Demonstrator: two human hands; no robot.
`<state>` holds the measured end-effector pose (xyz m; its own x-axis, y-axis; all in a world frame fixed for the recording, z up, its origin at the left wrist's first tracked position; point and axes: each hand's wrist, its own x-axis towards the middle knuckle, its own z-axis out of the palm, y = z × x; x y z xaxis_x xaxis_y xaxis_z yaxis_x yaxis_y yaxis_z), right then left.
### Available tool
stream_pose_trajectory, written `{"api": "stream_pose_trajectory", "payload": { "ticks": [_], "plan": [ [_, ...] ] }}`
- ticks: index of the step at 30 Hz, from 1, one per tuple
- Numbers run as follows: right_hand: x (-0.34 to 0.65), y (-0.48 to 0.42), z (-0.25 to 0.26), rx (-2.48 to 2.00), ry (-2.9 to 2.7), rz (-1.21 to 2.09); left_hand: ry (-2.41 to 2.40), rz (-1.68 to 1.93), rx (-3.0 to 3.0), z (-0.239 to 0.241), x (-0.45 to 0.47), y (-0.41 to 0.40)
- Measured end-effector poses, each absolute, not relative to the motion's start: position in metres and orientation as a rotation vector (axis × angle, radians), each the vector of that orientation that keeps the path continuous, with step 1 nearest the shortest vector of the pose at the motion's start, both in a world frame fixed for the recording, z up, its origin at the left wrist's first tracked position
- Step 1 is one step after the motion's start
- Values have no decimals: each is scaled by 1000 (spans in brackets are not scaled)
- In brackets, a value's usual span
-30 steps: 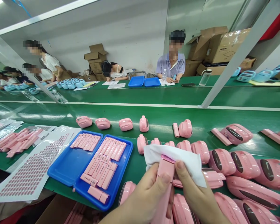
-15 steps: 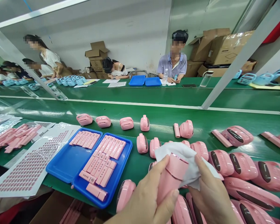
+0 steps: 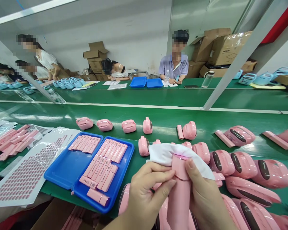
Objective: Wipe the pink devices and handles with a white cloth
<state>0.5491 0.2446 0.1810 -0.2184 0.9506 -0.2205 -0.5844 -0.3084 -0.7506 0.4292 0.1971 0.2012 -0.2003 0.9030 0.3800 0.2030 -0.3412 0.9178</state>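
Pink case [image 3: 179, 191] upright between both hands, long way up-down, low in middle. Left hand [image 3: 146, 198] wrapped round case from left. Right hand [image 3: 204, 198] closed on white cloth [image 3: 168, 152], thumb pressing cloth on case top. Blue tray [image 3: 62, 169] off left.

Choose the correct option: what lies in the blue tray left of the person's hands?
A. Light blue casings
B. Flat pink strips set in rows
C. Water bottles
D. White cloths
B: the blue tray holds flat pink strips laid in rows, just left of the left hand.
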Motion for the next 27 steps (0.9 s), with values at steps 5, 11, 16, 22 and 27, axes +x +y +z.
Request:
{"api": "stream_pose_trajectory", "payload": {
  "ticks": [5,11,16,22,27],
  "plan": [
    [542,237,188,-905,-568,1700,1297,1746,1638,196,430,201],
    [536,231,196,-889,-474,1704,1300,1832,1977,197,430,208],
    [535,234,199,-786,-537,1680,1307,1715,1966,197,429,207],
    [541,246,196,-798,-471,1581,1267,1507,1671,189,393,192],
    [546,251,194,-810,-540,1545,1754,394,1636,179,354,191]
  ]
}}
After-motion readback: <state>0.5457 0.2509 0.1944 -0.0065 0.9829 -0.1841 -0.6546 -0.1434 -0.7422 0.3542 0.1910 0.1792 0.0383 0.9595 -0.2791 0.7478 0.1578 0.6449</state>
